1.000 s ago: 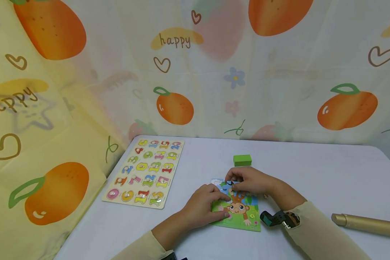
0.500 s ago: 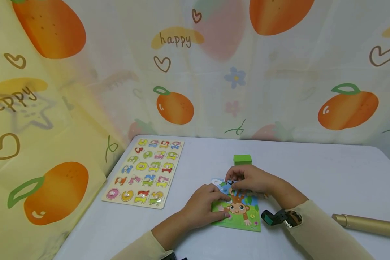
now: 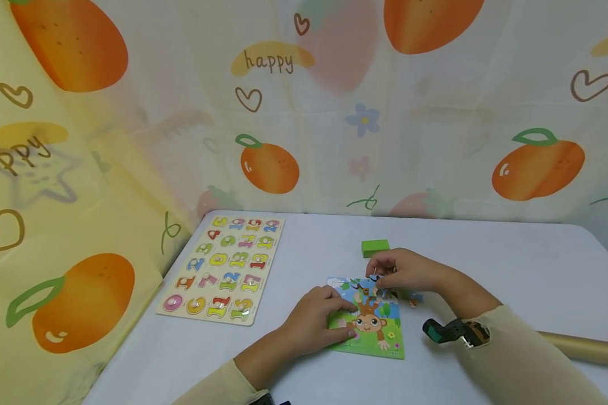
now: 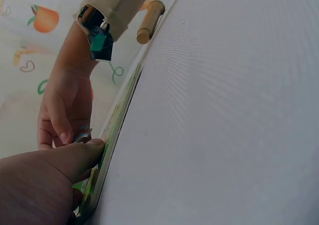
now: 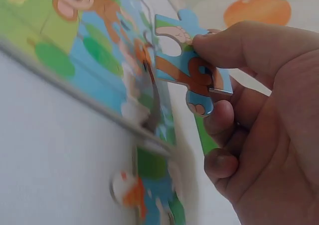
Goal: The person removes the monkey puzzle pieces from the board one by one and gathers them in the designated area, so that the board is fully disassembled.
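Note:
My right hand (image 3: 410,273) pinches a jigsaw piece (image 5: 192,78) between thumb and fingers, over the top right of the monkey puzzle board (image 3: 365,346). In the right wrist view the piece shows a brown curl and a pale foot on blue, raised and tilted beside the board. My left hand (image 3: 314,318) rests on the board's left side, thumb and fingers spread over its picture. The left wrist view shows the left thumb (image 4: 84,155) on the board's face near its edge. Another loose piece (image 3: 415,300) lies right of the board, partly behind the right hand.
A green block (image 3: 375,248) stands behind the board. At the left of the table lies a number puzzle board (image 3: 248,315) with several coloured numerals. A gold cylinder (image 3: 588,347) lies at the right, partly covered by the right sleeve. A fruit-print cloth (image 3: 324,140) hangs behind.
My right hand has moved right and slightly up from the board's top, with the jigsaw piece in its pinch, uncovering more of the picture. The left hand stays on the board.

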Motion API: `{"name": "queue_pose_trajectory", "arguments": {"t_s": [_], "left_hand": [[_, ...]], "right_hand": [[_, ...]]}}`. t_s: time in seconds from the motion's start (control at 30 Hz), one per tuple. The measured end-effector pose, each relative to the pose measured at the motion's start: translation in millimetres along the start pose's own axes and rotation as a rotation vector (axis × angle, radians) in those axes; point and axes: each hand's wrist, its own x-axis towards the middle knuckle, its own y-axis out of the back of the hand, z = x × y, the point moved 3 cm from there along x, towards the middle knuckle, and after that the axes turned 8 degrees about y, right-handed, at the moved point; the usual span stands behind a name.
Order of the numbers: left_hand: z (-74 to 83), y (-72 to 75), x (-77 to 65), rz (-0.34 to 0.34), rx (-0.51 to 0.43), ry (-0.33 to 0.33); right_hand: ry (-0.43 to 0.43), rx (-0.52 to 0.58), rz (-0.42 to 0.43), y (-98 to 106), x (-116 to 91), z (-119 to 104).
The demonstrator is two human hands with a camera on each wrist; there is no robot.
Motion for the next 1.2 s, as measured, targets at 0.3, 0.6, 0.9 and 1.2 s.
{"name": "queue_pose_trajectory", "arguments": {"t_s": [0.3, 0.6, 0.9, 1.2], "left_hand": [[-1.3, -1.0, 0.0, 0.003, 0.011, 0.003], [-0.4, -1.4, -0.6, -0.003, 0.018, 0.001], [-0.7, 0.1, 0.1, -0.01, 0.008, 0.007], [-1.8, -0.7, -0.3, -0.006, 0.004, 0.008]], "right_hand": [[-0.048, -0.025, 0.019, 17, -26, 9], [-0.127, -0.03, 0.052, 33, -61, 25], [-0.176, -0.062, 0.052, 49, -86, 38], [-0.197, -0.018, 0.045, 51, -98, 45]]}}
